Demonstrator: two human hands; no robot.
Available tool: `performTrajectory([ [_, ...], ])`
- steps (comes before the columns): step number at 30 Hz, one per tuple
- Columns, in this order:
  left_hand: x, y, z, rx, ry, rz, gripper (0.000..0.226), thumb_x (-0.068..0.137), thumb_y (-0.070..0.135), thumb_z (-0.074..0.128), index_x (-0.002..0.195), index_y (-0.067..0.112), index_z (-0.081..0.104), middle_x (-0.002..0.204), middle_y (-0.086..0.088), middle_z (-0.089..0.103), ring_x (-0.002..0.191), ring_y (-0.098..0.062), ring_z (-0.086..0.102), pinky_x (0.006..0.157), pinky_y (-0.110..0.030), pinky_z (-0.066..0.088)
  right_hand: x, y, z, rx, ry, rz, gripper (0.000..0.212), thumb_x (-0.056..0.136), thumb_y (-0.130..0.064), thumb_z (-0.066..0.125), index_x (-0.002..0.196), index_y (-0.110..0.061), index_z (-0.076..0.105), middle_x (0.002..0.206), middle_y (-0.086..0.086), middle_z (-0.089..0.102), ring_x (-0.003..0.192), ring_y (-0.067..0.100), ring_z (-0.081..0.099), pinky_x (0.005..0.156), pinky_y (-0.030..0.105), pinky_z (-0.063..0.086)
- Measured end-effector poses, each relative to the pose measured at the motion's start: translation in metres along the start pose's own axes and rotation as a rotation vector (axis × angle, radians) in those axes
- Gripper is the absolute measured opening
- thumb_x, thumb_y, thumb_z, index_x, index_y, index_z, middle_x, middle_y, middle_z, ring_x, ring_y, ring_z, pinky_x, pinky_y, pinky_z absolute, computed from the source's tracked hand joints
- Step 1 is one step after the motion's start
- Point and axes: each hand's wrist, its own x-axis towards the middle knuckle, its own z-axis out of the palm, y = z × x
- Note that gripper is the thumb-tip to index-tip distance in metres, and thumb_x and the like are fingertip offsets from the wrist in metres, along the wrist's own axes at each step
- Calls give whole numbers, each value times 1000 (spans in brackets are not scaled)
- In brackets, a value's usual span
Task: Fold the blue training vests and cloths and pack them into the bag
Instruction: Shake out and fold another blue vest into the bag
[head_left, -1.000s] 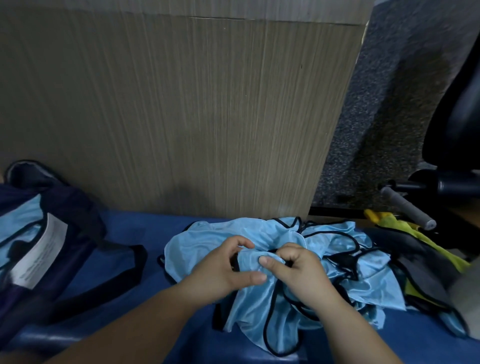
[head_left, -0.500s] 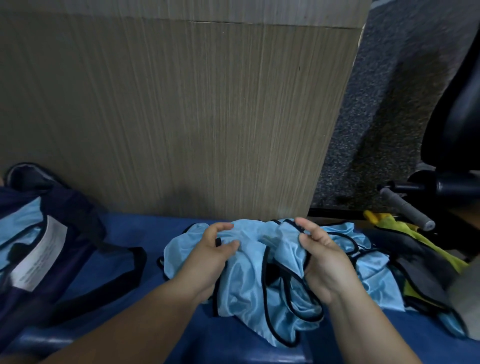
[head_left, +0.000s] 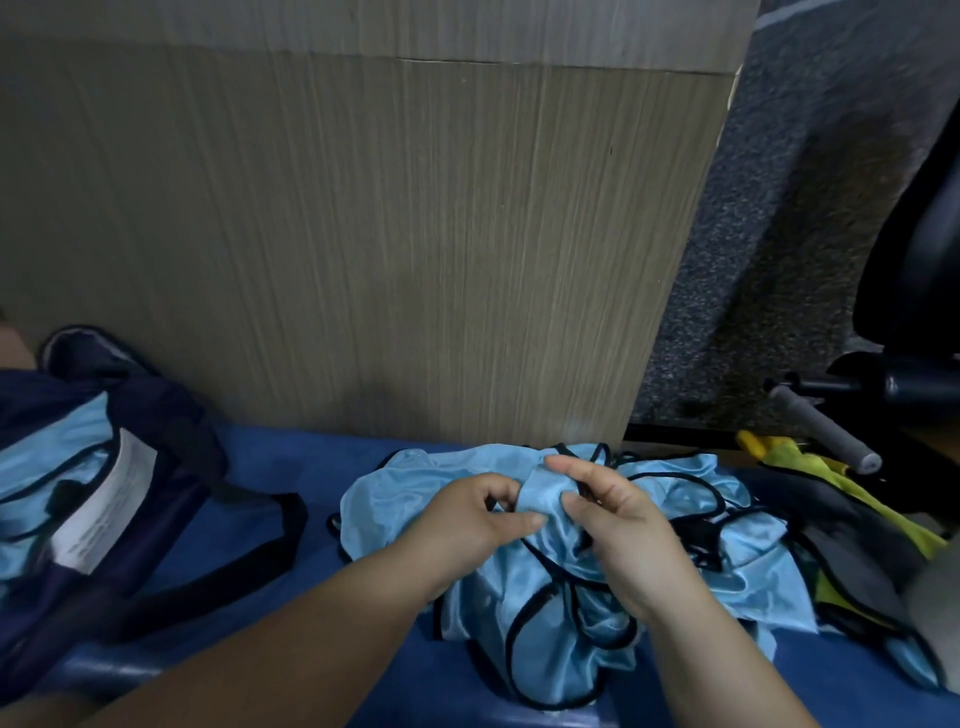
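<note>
The left hand (head_left: 467, 525) and, it seems, the right hand (head_left: 628, 530) each keep a pinching grip on one bunched vest (head_left: 545, 493) atop the pile (head_left: 737, 556) at the blue surface's (head_left: 291, 457) front edge. Best to follow the black trim (head_left: 441, 618), free the vest, flatten it, then fold it toward the bag (head_left: 171, 467).

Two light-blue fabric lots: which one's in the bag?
The far-left fabric, inside the navy bag. The black-trimmed pile at centre lies outside it, held by the left hand and right hand.

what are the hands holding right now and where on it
The left hand and the right hand both pinch the light blue vest by one bunched fold of its fabric, side by side.
</note>
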Motion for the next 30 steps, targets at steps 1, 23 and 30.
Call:
performTrajectory([
  [1, 1, -1, -3, 35, 18, 12, 14, 80, 27, 78, 75, 24, 66, 66, 19, 58, 63, 2, 54, 63, -12, 42, -1, -2, 0, -97, 16, -1, 35, 78, -32, 69, 112, -39, 70, 117, 21, 64, 101, 25, 57, 95, 50, 46],
  [23, -28, 152, -172, 374, 52, 254, 25, 78, 34, 79, 101, 32, 68, 94, 10, 59, 85, -1, 57, 70, -13, 43, 35, -202, 82, -1022, 234, -416, 36, 86, -27, 71, 57, -31, 50, 74, -8, 48, 65, 9, 49, 52, 21, 29],
  [30, -52, 197, -254, 190, 204, 178, 52, 79, -12, 43, 120, 15, 58, 120, -9, 50, 108, -16, 48, 78, -22, 45, 25, -285, 52, -900, 619, -433, 15, 91, -28, 63, 94, -14, 70, 83, 3, 65, 87, 27, 61, 62, 28, 37],
])
